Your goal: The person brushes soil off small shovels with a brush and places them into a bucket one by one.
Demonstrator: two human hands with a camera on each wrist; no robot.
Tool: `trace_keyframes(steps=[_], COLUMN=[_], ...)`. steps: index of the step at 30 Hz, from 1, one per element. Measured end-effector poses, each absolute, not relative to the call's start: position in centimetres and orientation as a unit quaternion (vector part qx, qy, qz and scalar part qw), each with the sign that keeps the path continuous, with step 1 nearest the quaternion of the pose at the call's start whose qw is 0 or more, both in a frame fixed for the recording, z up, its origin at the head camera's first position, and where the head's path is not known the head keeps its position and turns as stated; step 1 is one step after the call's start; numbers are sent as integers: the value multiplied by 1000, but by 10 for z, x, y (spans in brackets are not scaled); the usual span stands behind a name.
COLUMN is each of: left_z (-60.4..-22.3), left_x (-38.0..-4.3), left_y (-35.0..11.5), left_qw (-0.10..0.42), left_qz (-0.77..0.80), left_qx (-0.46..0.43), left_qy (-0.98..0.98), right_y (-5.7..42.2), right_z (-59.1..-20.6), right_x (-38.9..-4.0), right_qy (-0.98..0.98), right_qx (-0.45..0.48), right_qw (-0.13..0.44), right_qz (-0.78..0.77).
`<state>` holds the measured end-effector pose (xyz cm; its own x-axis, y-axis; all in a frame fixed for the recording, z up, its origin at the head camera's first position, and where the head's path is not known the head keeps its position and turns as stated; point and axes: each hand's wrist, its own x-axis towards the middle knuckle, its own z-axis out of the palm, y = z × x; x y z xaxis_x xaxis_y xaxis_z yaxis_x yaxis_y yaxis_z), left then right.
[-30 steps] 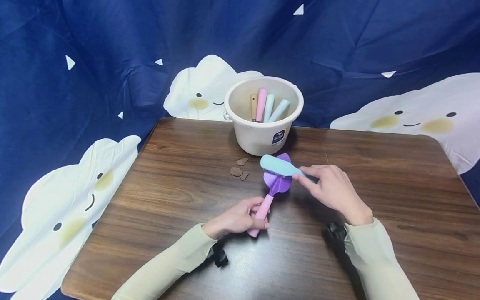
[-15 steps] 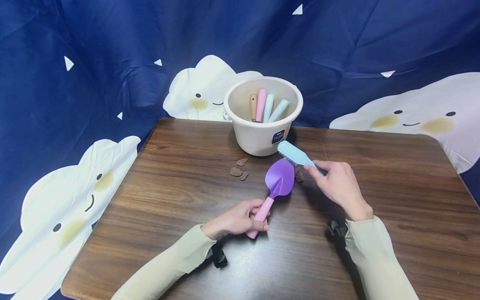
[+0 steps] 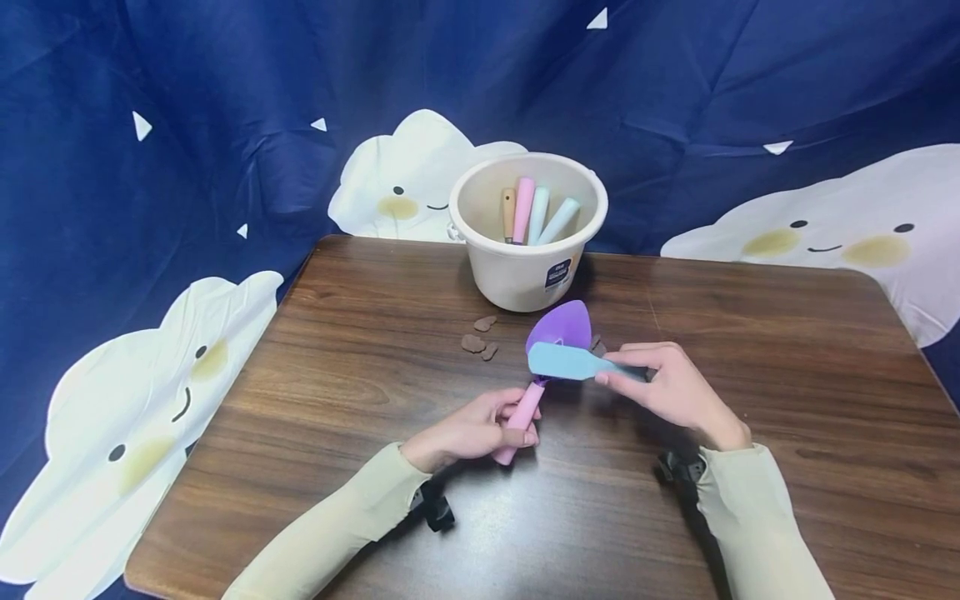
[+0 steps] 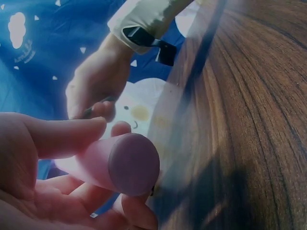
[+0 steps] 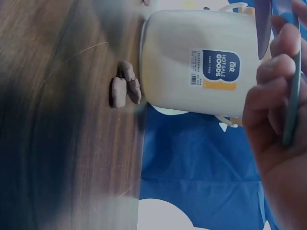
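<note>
My left hand (image 3: 472, 429) grips the pink handle of a garden trowel (image 3: 566, 321), whose purple blade points away toward the bucket, raised over the table. In the left wrist view the round butt of the trowel's handle (image 4: 134, 164) faces the camera, with thumb and fingers around it. My right hand (image 3: 675, 387) pinches the handle of a light blue brush (image 3: 558, 361) between thumb and fingers. The brush head lies across the base of the blade, its bristle side hidden underneath. Small brown lumps (image 5: 119, 92) lie on the table right of the blade, partly hidden in the head view.
Behind the trowel stands a cream bucket (image 3: 510, 279) holding several upright handles, among them a pink handle (image 3: 523, 208) and a wooden handle (image 3: 508, 215). More brown lumps (image 3: 472, 342) lie left of the blade on the wooden table (image 3: 360, 358). A blue cloud-print cloth (image 3: 637, 83) hangs behind.
The brush has gone from mid-blade to the blade's far right edge, then back down to its base near the handle. The trowel blade has tilted slightly; the left hand has barely shifted.
</note>
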<state>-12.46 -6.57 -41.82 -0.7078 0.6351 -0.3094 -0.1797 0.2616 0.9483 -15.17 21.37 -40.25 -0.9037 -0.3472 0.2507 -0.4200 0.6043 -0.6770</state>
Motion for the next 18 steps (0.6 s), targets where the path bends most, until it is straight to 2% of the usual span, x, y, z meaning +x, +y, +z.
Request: trace_keyframes(steps=[3,11,18], left_z=[-418,-417,-416], left_x=[-125,-126,-126], left_y=[-65,-68,-72], left_qw=[348,349,357], left_qz=[587,581,579], left_qx=[157,153,155], left_qy=[714,719,716], right_y=[215,218,221], right_z=[-403,-402,-403], right_x=[-150,-155,-160], right_qy=[-893,-890,-894], right_qx=[220,219,155], right_qw=[26,15,6], right_qz=[392,400,421])
